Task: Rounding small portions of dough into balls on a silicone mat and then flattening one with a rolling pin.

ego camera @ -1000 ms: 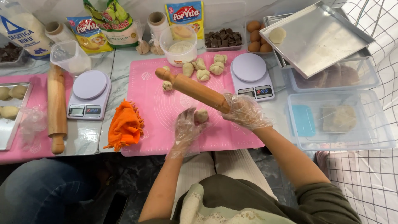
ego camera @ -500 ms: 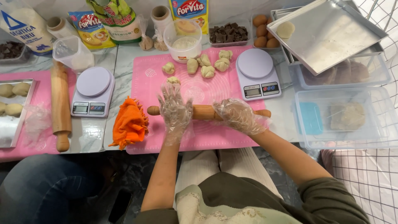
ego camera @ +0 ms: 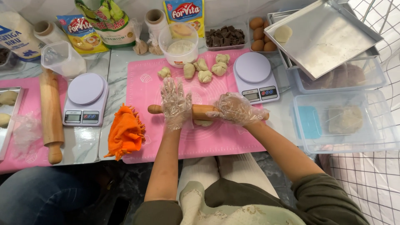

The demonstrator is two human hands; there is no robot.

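Observation:
A wooden rolling pin (ego camera: 200, 111) lies crosswise on the pink silicone mat (ego camera: 225, 139). My left hand (ego camera: 175, 103), in a clear plastic glove, presses flat on its left part with fingers spread. My right hand (ego camera: 236, 109), gloved too, rests over its right part. A piece of pale dough (ego camera: 203, 123) shows just under the pin between both hands. Several dough lumps (ego camera: 201, 68) sit at the mat's far edge.
Kitchen scales stand left (ego camera: 85, 98) and right (ego camera: 255, 76) of the mat. An orange cloth (ego camera: 125, 132) lies at the mat's left edge, a second rolling pin (ego camera: 51, 113) farther left. Metal tray (ego camera: 325, 35) and clear boxes (ego camera: 345, 121) are right; bags, a tub, chocolate and eggs line the back.
The pin was held tilted in my right hand while the left touched the dough; it then came down flat across the dough and both hands now press on it.

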